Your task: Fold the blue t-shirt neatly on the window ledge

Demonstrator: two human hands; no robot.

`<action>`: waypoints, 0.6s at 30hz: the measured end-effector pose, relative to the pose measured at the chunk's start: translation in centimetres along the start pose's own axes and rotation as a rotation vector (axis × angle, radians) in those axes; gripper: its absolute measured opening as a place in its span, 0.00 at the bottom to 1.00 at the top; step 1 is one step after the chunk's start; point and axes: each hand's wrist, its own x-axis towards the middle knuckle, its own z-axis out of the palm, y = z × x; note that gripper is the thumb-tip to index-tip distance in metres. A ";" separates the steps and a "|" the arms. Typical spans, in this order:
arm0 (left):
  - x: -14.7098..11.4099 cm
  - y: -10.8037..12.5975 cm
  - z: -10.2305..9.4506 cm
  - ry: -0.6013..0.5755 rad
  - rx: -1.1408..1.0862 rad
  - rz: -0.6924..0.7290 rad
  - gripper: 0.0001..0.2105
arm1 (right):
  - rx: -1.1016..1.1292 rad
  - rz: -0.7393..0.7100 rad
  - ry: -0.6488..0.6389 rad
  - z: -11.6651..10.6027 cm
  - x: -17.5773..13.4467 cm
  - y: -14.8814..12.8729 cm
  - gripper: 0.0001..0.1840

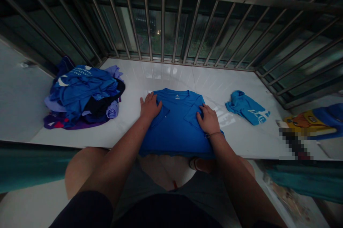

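A blue T-shirt lies spread on the white sill in front of me, its collar toward the window and its sleeves turned in over the body. The lower end reaches the sill's near edge and hangs slightly over it. My left hand rests on the shirt's left shoulder edge, fingers stretched out. On the opposite shoulder edge lies my right hand, its fingers lightly bent and apart, palm down. Neither hand visibly grips the cloth.
A heaped pile of clothes, blue, purple and black, sits at the left. To the right lies a folded lighter blue shirt with white print. A yellow and blue item stands at the far right. Metal bars close off the back.
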 end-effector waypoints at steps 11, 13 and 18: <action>-0.1 0.2 -0.3 -0.006 -0.002 -0.007 0.30 | 0.009 -0.026 0.021 0.2 -0.1 0.3 0.31; -0.1 0.3 -0.4 -0.009 0.002 -0.006 0.30 | 0.009 -0.025 0.019 0.2 -0.1 0.3 0.31; -0.1 0.2 -0.4 -0.001 0.016 -0.002 0.30 | -0.002 -0.019 0.012 0.2 0.0 0.2 0.30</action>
